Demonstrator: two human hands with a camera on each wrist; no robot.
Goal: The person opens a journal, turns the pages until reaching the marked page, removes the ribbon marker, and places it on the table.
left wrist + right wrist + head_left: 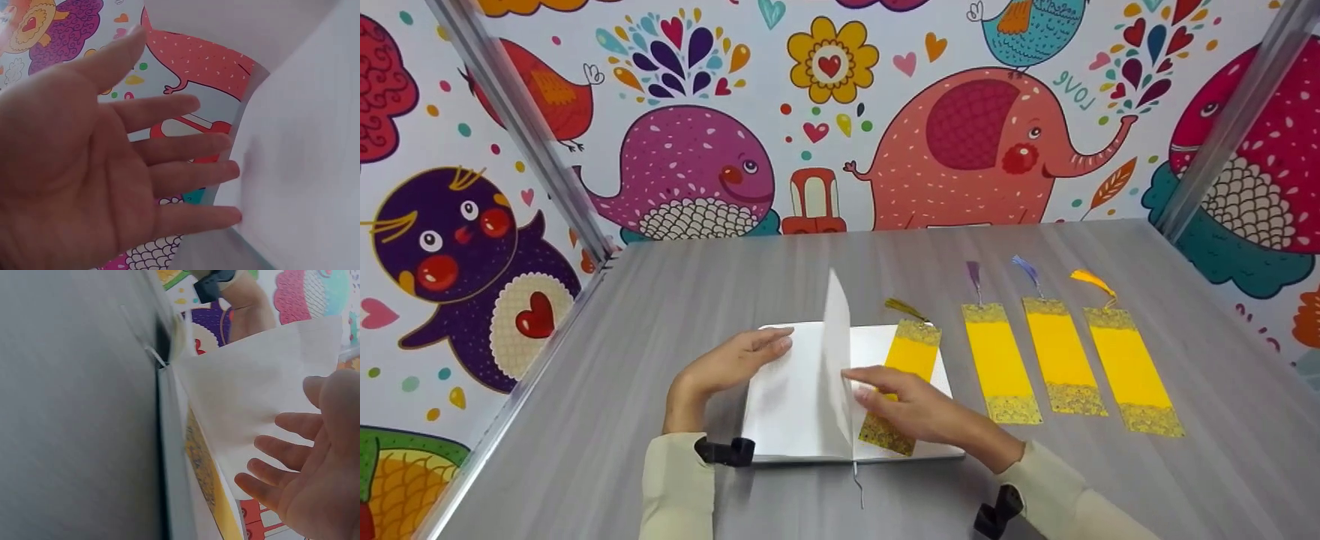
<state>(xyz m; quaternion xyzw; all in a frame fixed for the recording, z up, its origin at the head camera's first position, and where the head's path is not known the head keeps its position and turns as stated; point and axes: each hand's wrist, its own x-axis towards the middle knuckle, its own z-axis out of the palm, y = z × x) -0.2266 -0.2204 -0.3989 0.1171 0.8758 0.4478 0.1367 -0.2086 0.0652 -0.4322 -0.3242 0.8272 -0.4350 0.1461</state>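
An open notebook (791,427) with blank white pages lies on the table. One page (837,352) stands upright near its middle fold. My right hand (915,409) has its fingertips at this raised page, its fingers loosely extended and spread in the right wrist view. Beneath that hand, a yellow bookmark (916,354) with patterned ends and a dark gold tassel lies slanted on the right-hand page, partly hidden. Over the left-hand page's outer edge is my left hand (733,364); its fingers look straight in the left wrist view, fingertips right at the white paper (304,135).
Three more yellow bookmarks, with a purple tassel (974,276), a blue tassel (1026,268) and an orange tassel (1091,281), lie in a row right of the notebook. A thin ribbon (858,486) hangs from its spine. Cartoon-printed walls (825,150) stand behind the grey table (697,277).
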